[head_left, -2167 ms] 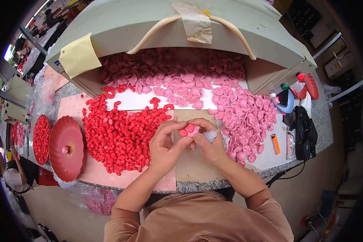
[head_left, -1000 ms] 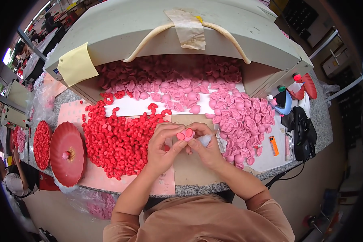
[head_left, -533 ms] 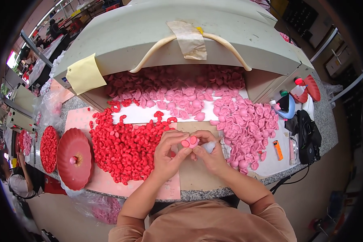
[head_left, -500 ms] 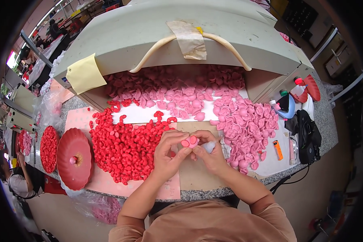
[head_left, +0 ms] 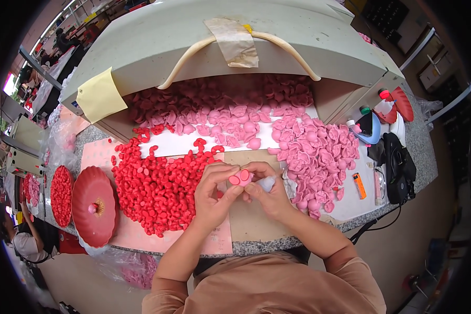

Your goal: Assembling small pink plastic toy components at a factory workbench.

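Both hands meet over the brown board (head_left: 259, 226) in front of me. Between the fingertips of my left hand (head_left: 213, 192) is a small pink moulded piece (head_left: 243, 180) with two red oval faces turned upward. The fingers of my right hand (head_left: 273, 198) touch the same piece from the other side. That hand is also closed round a small translucent whitish squeeze bottle (head_left: 267, 183), partly hidden by the fingers. To the left lies a heap of red curved pieces (head_left: 154, 191); to the right, a heap of pink shell-like pieces (head_left: 316, 157).
A grey metal hood (head_left: 167, 47) arches over more pink pieces. At left stand a red scalloped dish (head_left: 91, 220) and a dish of red pieces (head_left: 62, 196). An orange lighter (head_left: 359, 186), a black pouch (head_left: 399, 167) and a blue holder (head_left: 370, 135) lie right. Another person (head_left: 31, 240) sits far left.
My view has shifted slightly, so the scene sits a little further left and up. The pink piece stays between my hands, its red faces tilted a little differently.
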`<state>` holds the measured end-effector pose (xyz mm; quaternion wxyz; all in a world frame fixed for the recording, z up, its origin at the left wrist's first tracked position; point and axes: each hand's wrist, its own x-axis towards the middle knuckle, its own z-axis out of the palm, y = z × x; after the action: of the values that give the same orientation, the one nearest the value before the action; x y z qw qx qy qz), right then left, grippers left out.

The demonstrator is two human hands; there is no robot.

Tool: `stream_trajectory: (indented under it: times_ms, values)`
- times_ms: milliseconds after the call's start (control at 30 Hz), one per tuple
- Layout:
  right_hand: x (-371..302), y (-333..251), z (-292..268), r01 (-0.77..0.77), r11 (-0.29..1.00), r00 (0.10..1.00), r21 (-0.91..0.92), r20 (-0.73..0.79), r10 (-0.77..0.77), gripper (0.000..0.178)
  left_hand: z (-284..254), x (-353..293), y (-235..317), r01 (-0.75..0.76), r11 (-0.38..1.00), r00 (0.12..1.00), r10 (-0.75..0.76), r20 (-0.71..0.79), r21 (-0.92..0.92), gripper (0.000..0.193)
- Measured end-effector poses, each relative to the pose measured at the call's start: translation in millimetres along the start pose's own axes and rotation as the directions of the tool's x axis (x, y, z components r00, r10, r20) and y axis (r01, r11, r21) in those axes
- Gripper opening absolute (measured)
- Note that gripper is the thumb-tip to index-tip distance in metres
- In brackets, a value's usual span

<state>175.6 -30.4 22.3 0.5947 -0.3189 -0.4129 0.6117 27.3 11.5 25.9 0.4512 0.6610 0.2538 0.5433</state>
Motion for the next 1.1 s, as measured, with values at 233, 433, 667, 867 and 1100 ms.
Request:
stream_trajectory:
  times_ms: [233,433,667,867,1100]
  values:
    - [2.6,-7.2,1.0,-0.042,0.999,0.999,-0.022,-0.022,0.041,0.034,-3.5,0.6,-2.1,0.023,0.999,1.0,-0.024,0.011,0.025,0.029]
    - [12.5,-10.7,-16.0,0.161,0.866,0.983,-0.473,0.002,-0.181,0.032,-0.3,7.5,2.5,0.329,0.883,0.944,-0.318,0.087,-0.336,0.042]
    - [11.7,-23.9,-10.9,0.275,0.688,0.95,-0.672,0.08,-0.301,0.034,-5.9,4.2,-4.4,0.501,0.693,0.863,-0.447,0.236,-0.519,0.038]
    - [13.7,-25.6,-10.9,0.355,0.675,0.922,-0.647,0.123,-0.367,0.034,-6.7,-1.8,-11.7,0.453,0.766,0.89,-0.42,0.178,-0.456,0.032]
    - [13.9,-21.1,-16.8,0.333,0.688,0.93,-0.644,0.101,-0.355,0.033,-2.0,1.2,-5.4,0.424,0.807,0.905,-0.372,0.204,-0.411,0.031]
